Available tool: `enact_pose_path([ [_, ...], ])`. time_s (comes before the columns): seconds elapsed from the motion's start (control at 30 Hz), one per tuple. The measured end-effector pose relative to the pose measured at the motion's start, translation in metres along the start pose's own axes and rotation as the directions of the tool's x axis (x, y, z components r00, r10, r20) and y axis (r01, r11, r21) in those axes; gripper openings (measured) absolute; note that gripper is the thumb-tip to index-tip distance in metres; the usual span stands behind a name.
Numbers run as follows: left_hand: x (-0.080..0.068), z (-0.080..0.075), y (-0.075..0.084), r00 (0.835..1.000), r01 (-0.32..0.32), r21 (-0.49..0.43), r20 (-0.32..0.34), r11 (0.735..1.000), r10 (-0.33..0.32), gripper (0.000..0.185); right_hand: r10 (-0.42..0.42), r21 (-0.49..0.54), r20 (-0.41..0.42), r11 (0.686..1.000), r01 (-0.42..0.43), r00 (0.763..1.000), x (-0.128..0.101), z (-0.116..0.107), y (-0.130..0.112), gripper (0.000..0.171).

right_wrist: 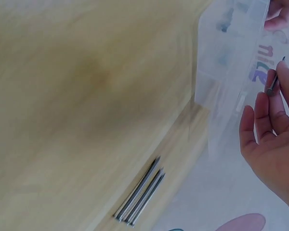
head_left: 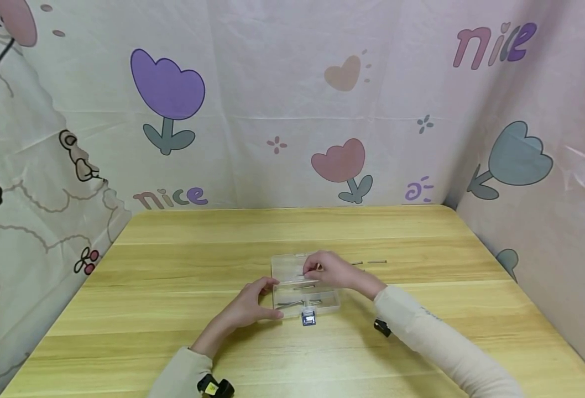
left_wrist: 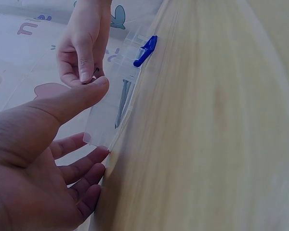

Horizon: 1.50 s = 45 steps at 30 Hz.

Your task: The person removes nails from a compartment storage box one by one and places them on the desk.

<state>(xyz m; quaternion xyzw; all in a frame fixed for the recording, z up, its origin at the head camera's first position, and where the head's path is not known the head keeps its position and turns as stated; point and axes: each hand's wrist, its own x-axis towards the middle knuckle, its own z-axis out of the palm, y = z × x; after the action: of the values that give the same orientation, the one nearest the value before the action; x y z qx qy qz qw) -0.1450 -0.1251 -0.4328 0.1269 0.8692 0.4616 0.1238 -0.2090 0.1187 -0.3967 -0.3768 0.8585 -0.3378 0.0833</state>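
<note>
A clear plastic box (head_left: 336, 307) lies with its lid (head_left: 285, 265) folded back on the wooden table. Nails (head_left: 290, 304) sit in its compartments, and a blue latch (head_left: 308, 319) hangs at the front. Thumb and fingers of my left hand (head_left: 250, 304) span the box's left end, with the thumb at the front corner. Over the box, my right hand (head_left: 328, 266) pinches a single nail (right_wrist: 273, 84) between thumb and fingers. From the left wrist, nails (left_wrist: 122, 103) show through the box wall below that hand.
Several loose nails (right_wrist: 139, 192) lie side by side on the table (head_left: 183, 260), to the right of the lid. A printed cloth (head_left: 252, 83) hangs behind the table and along its sides. Each sleeve has a black device (head_left: 215, 386) near the wrist.
</note>
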Motion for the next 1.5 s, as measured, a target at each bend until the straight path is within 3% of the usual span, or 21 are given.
enact_pose_path([
  [0.73,0.003,0.001,0.000,1.000,-0.018,-0.012,0.006,1.000,0.018,0.068,0.098,0.013,-0.104,0.995,-0.097,0.990,-0.041,-0.032,0.031,0.005],
  [1.5,0.000,0.000,-0.002,1.000,-0.014,-0.027,0.010,1.000,0.014,0.069,0.222,-0.062,-0.234,0.968,-0.243,0.947,-0.088,-0.056,0.079,0.006],
])
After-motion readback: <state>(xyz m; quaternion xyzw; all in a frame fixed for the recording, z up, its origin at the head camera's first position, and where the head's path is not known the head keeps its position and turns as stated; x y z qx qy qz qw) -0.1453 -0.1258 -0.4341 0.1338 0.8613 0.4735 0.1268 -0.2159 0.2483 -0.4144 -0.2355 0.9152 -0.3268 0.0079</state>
